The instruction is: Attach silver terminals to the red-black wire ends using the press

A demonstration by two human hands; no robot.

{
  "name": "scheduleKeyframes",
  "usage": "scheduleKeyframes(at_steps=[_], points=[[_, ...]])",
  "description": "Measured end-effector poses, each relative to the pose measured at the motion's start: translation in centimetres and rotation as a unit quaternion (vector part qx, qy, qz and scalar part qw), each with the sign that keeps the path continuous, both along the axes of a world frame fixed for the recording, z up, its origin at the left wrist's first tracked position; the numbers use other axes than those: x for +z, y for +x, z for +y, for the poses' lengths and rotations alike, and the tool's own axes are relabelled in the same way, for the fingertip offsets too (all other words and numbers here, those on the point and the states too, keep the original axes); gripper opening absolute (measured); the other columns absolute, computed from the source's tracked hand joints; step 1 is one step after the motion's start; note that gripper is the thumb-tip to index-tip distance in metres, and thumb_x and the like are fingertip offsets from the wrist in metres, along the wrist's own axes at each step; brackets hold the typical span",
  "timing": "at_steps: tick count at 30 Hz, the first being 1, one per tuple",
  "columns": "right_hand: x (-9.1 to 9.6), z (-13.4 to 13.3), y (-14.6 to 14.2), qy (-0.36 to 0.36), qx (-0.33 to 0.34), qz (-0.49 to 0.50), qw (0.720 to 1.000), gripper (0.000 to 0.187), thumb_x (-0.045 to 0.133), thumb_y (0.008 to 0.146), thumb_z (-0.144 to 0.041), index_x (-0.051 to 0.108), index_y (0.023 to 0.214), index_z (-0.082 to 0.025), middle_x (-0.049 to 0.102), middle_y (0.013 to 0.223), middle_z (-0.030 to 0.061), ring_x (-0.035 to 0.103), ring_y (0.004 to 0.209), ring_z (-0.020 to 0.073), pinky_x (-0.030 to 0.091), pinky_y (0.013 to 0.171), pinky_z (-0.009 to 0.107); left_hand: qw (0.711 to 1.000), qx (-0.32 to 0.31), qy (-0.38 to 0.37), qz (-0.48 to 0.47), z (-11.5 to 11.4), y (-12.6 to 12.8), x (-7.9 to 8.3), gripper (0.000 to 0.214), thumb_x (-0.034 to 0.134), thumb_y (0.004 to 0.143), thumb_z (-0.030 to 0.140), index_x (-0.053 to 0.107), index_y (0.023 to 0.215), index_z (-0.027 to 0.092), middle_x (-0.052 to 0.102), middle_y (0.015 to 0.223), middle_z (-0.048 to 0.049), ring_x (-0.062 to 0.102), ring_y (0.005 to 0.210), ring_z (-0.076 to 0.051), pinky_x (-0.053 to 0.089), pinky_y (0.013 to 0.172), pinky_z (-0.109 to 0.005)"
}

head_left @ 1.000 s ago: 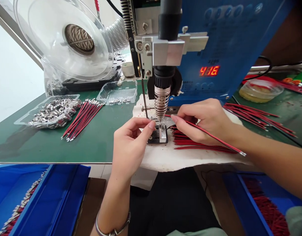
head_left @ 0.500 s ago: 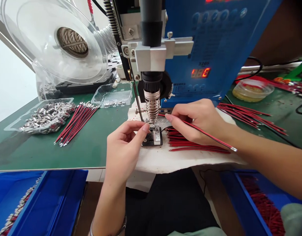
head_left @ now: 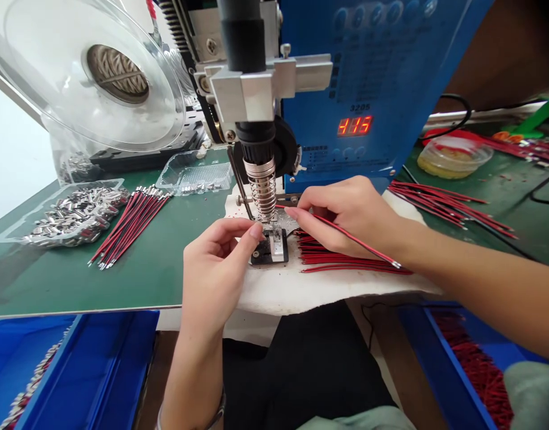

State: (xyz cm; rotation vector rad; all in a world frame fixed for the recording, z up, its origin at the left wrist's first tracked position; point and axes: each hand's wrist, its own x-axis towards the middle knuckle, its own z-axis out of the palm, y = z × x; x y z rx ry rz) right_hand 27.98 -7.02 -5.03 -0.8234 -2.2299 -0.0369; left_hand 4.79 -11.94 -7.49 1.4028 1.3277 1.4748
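Observation:
Between the thumb and fingers of my right hand (head_left: pixel 352 215) is a red-and-black wire (head_left: pixel 361 243), its tinned end lying across the back of the wrist side. The wire's other end points left, towards the tip of the soldering machine's spring-wrapped head (head_left: pixel 262 185). My left hand (head_left: pixel 214 269) is pinched beside the small black and silver fixture (head_left: pixel 278 246) under that head; what its fingertips hold is too small to make out. Below my right hand a bundle of red-and-black wires (head_left: pixel 332 263) rests on a white cloth (head_left: pixel 278 295).
Left on the green table are a clear tray of metal parts (head_left: pixel 77 212), a bunch of wires with metal ends (head_left: pixel 131 227) and another clear tray (head_left: pixel 196 173). The blue machine box (head_left: pixel 368 77) stands behind. Blue bins (head_left: pixel 95 370) sit below the table edge.
The view has shifted slightly, so most things appear further left. The red display now reads 415. Both hands keep their grips near the fixture, and the wire's free end sits closer to the right hand.

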Motion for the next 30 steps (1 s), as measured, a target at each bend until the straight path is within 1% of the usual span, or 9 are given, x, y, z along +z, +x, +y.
scheduleKeyframes(at_steps=[6,10,12,14,17,21,23,26,30], points=[[0.0,-0.1,0.1,0.011,-0.004,-0.03,0.999,0.036,0.062,0.116,-0.033,0.073,0.083,-0.023,0.067,0.062,-0.0023,0.056,0.052,0.0143,0.041,0.058,0.033,1.0,0.0,0.002,-0.016,0.0,-0.1,-0.3,0.017,0.098,0.093,0.037,0.089,0.089,0.023,0.078,0.079,-0.0009,0.052,0.062,-0.009,0.036,0.054,-0.023],[0.3,-0.3,0.1,0.018,0.003,-0.022,1.0,0.042,0.062,0.118,-0.034,0.074,0.079,-0.024,0.075,0.071,0.0015,0.065,0.059,0.0161,0.047,0.06,0.035,1.0,-0.007,0.004,-0.025,0.1,-0.2,-0.5,0.02,0.1,0.092,0.04,0.089,0.088,0.023,0.076,0.077,-0.0008,0.048,0.06,-0.008,0.033,0.053,-0.024],[0.5,-0.3,0.1,0.016,0.013,-0.023,1.0,0.049,0.061,0.12,-0.035,0.072,0.073,-0.025,0.073,0.069,0.0013,0.063,0.058,0.0152,0.046,0.058,0.034,0.999,-0.012,0.005,-0.03,0.1,-0.2,-0.5,0.019,0.1,0.092,0.039,0.089,0.089,0.024,0.078,0.079,-0.0009,0.046,0.059,-0.008,0.032,0.053,-0.024],[0.5,-0.3,0.2,0.023,0.03,-0.022,0.999,0.052,0.063,0.119,-0.034,0.071,0.069,-0.024,0.066,0.064,0.0,0.057,0.053,0.0131,0.042,0.054,0.034,0.999,-0.016,0.007,-0.034,0.1,-0.2,-0.5,0.017,0.1,0.092,0.038,0.089,0.089,0.024,0.08,0.081,-0.001,0.047,0.059,-0.008,0.034,0.053,-0.024],[0.5,0.0,0.5,0.05,0.054,-0.02,0.997,0.047,0.067,0.118,-0.029,0.074,0.071,-0.023,0.067,0.064,-0.0007,0.054,0.052,0.0115,0.04,0.051,0.032,0.999,-0.017,0.009,-0.031,0.2,-0.3,-0.5,0.016,0.1,0.091,0.036,0.089,0.089,0.024,0.082,0.085,-0.0015,0.051,0.062,-0.009,0.038,0.056,-0.024],[0.6,0.6,1.0,0.07,0.074,-0.031,0.994,0.034,0.069,0.116,-0.029,0.082,0.085,-0.024,0.075,0.069,-0.0012,0.057,0.051,0.0122,0.044,0.052,0.032,0.999,-0.02,0.011,-0.027,0.2,-0.2,-0.5,0.016,0.099,0.091,0.036,0.089,0.091,0.023,0.083,0.087,-0.0035,0.057,0.066,-0.012,0.04,0.056,-0.025],[0.6,0.8,1.2,0.079,0.091,-0.037,0.992,0.03,0.07,0.116,-0.028,0.084,0.09,-0.024,0.076,0.07,-0.0013,0.056,0.05,0.0122,0.046,0.054,0.032,0.999,-0.014,0.004,-0.029,0.1,-0.2,-0.4,0.019,0.099,0.091,0.036,0.087,0.088,0.022,0.079,0.081,-0.0032,0.054,0.062,-0.011,0.038,0.054,-0.025],[0.7,0.9,1.3,0.106,0.111,-0.039,0.987,0.027,0.073,0.115,-0.026,0.084,0.092,-0.023,0.076,0.07,-0.0011,0.058,0.051,0.0117,0.045,0.054,0.031,0.999,-0.003,-0.01,-0.048,0.0,-0.1,-0.3,0.026,0.098,0.09,0.036,0.081,0.081,0.02,0.074,0.073,-0.0014,0.043,0.055,-0.008,0.032,0.05,-0.025],[0.6,0.9,1.4,0.125,0.143,-0.04,0.981,0.029,0.077,0.114,-0.027,0.08,0.085,-0.023,0.069,0.064,-0.0033,0.058,0.052,0.0114,0.041,0.053,0.031,0.998,-0.008,-0.005,-0.066,-0.1,-0.1,-0.2,0.026,0.097,0.092,0.035,0.079,0.082,0.02,0.076,0.077,-0.0014,0.041,0.053,-0.006,0.032,0.049,-0.024]])
